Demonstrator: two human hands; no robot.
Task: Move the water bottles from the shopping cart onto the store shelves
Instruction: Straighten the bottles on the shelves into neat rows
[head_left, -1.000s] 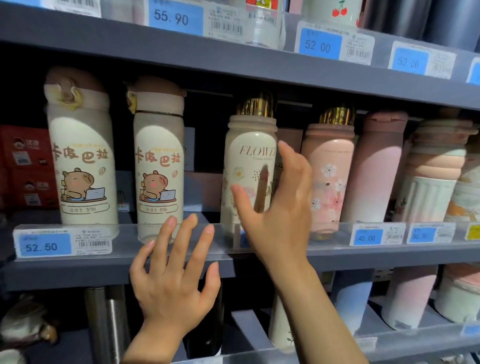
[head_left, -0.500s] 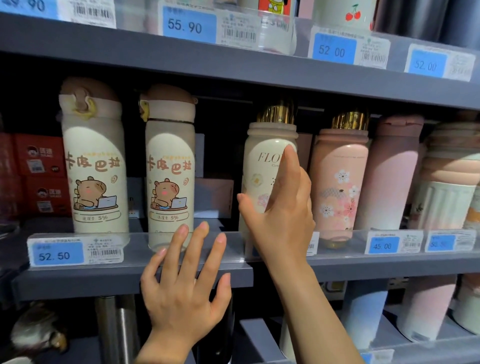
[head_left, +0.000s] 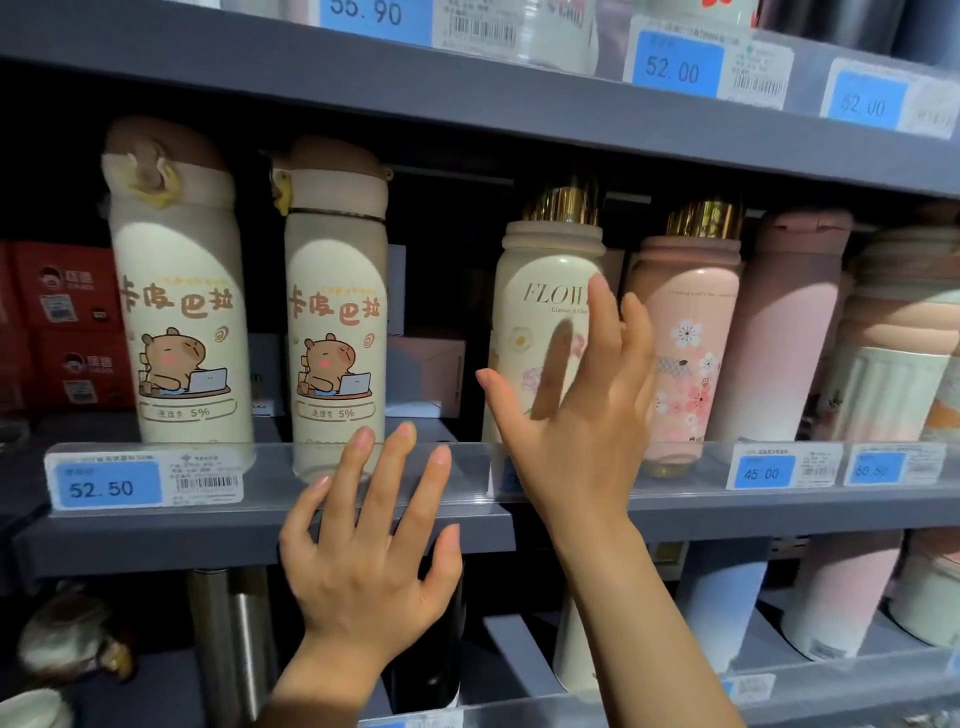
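- far left of the cream flower bottle (head_left: 540, 332), red boxes (head_left: 67, 332) sit at the back of the middle shelf (head_left: 156, 540), tucked behind the front row.
- next toward the flower bottle, two capybara bottles (head_left: 182, 322) and (head_left: 337, 332) stand upright side by side, pictures facing out, the way a shopper would want to read them.
- a blue 52.50 price tag (head_left: 106, 486) sits in the clear rail below the first of them.
- left hand (head_left: 363, 561), just left of and below the flower bottle: fingers spread and straight, in front of the shelf edge, gripping nothing; whether it touches the rail i cannot tell. my read is it's steadying.
- and here's the flower bottle itself, gold cap up, standing on the shelf behind the rail with its lettering forward, so this one looks placed.
- right hand (head_left: 582, 415) is right in front of it, palm toward the bottle, fingers straight and apart, not wrapped round anything; contact is hard to judge. looks like a release or a last nudge to square it up.
- right of the flower bottle, a pink blossom bottle (head_left: 685, 353) stands just beside it, then a plain pink bottle (head_left: 789, 332).
- the cart is out of view.
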